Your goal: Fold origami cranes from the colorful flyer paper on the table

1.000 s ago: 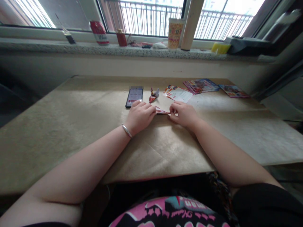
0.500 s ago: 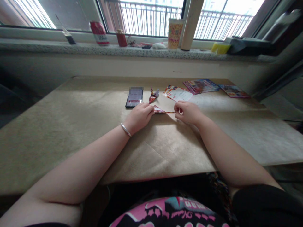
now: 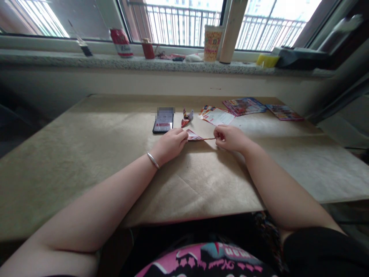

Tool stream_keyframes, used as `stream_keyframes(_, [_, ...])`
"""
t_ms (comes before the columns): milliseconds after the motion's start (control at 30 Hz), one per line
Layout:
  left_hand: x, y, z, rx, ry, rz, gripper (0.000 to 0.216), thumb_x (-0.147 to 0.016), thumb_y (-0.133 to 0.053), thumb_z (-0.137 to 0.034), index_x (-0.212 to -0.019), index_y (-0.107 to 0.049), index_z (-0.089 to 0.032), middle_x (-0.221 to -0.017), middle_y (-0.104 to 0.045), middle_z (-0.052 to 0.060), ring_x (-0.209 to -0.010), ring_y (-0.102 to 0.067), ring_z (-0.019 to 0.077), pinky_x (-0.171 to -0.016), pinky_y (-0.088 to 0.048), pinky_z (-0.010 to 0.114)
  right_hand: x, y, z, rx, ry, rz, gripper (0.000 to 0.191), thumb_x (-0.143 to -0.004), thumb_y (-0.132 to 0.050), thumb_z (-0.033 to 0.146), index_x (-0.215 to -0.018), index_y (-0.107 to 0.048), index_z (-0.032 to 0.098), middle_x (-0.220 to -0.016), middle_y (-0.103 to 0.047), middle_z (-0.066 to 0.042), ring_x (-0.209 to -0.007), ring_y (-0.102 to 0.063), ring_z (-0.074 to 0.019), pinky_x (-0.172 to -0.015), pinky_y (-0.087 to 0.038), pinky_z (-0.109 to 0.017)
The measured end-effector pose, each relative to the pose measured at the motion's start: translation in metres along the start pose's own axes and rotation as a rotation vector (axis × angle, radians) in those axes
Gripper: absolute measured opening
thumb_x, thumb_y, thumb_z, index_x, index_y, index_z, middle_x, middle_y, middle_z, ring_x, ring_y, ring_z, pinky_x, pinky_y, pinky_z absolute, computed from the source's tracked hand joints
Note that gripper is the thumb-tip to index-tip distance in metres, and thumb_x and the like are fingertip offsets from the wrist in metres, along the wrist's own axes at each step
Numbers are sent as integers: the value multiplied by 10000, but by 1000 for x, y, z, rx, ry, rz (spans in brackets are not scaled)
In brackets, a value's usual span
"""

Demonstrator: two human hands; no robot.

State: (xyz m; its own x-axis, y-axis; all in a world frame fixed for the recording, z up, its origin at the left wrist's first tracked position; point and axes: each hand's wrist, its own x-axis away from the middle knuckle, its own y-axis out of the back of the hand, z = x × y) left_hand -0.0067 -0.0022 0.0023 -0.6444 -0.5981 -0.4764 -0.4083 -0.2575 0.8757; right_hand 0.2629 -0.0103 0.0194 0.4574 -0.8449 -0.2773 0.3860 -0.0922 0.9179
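Between my hands lies a small piece of folded paper (image 3: 195, 135), reddish and white, with a thin narrow tip drawn out to the right. My left hand (image 3: 173, 143), with a silver bangle at its wrist, presses its fingers together on the left end of the paper. My right hand (image 3: 229, 137) pinches the thin tip between thumb and bent fingers. Just beyond stands a small folded paper figure (image 3: 187, 117) in red, yellow and grey. A phone (image 3: 163, 122) with its screen lit lies left of that figure.
Printed cards (image 3: 220, 116) lie behind my right hand, with colourful leaflets (image 3: 245, 105) and another stack (image 3: 285, 112) further right. On the stone windowsill (image 3: 100, 63) stand a red can (image 3: 121, 43), a red bottle (image 3: 148, 49), a patterned cup (image 3: 212, 44) and a yellow item (image 3: 267, 60).
My right hand has shifted slightly to the right, still on the thin tip of the paper. My left hand stays in place. The whole view has dropped slightly.
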Motion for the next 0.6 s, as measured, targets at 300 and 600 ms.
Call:
stream_keyframes(300, [0,-4,4,22,-8,21,164,-899,-456,-200,-787,-571,-169,-817,-596,59,-740,-534,168,-691,-443,283,-1,-7,-1,-27,22,-132,23,-742,-556,194,-761,-567,200,-784,-606,-25,-726,-541,-157,-666,-394,-267])
stream_keyframes(600, [-2,-5,-5,-7,-111,6,109,-869,-493,-173,-812,-586,-167,-830,-616,53,-751,-546,163,-693,-434,274,-6,-21,47,128,166,-86,147,-858,-558,318,-797,-627,202,-832,-657,-47,-795,-545,-184,-706,-359,-295])
